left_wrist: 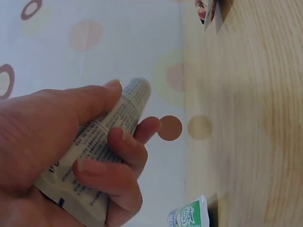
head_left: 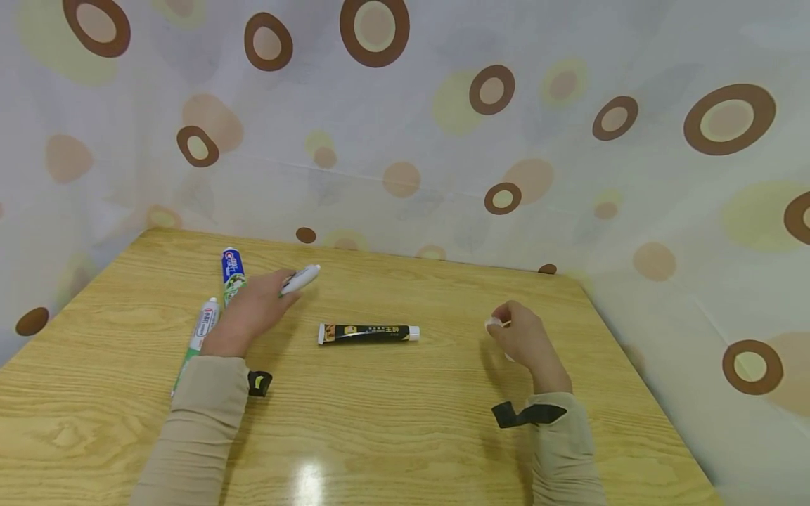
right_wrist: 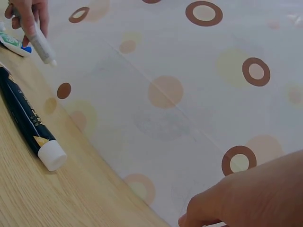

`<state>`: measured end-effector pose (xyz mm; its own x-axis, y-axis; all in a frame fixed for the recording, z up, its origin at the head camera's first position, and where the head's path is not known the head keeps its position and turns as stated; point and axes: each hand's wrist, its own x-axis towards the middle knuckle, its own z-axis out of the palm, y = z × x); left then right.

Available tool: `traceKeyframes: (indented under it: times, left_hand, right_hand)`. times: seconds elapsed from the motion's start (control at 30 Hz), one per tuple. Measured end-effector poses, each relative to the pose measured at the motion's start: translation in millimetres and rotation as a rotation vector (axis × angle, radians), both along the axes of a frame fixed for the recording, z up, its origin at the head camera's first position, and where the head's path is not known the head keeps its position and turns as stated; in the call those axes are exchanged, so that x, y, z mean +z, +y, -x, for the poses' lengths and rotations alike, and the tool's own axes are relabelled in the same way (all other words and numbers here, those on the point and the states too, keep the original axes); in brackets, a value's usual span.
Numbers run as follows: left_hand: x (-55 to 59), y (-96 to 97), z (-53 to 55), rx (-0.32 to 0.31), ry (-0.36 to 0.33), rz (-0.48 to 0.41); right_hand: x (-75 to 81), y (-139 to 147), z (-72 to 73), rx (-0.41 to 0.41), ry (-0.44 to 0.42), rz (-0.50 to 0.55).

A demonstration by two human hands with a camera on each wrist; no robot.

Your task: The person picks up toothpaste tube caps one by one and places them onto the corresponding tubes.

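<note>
My left hand point(head_left: 253, 306) grips a white tube point(head_left: 300, 280) above the left part of the table. In the left wrist view, fingers and thumb wrap around the tube point(left_wrist: 111, 127), whose side carries small dark print. Its narrow end points away from the hand. At the right, my right hand point(head_left: 522, 337) pinches a small white thing point(head_left: 494, 322); the fingers hide most of it, so its kind is unclear. Between the hands lies a black toothpaste tube point(head_left: 367, 334) with a white cap, cap end towards the right hand.
A blue and green toothpaste tube point(head_left: 233, 270) lies behind the left hand, partly covered by it. A white and green tube point(head_left: 205, 323) lies under the left forearm. The wooden table point(head_left: 380, 436) meets a patterned sheet point(head_left: 405, 140) at the back and right.
</note>
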<state>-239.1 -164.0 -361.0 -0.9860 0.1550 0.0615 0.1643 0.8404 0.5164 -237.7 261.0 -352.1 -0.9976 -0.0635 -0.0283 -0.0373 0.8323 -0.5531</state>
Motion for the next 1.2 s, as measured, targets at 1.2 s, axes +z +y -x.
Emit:
traceKeyframes:
  times: [1.2]
  left_hand:
    - [16.9,14.1,-2.3,-0.072,0.145,-0.297]
  right_hand:
    - [-2.8,-14.2,3.2,0.074,0.080,0.053]
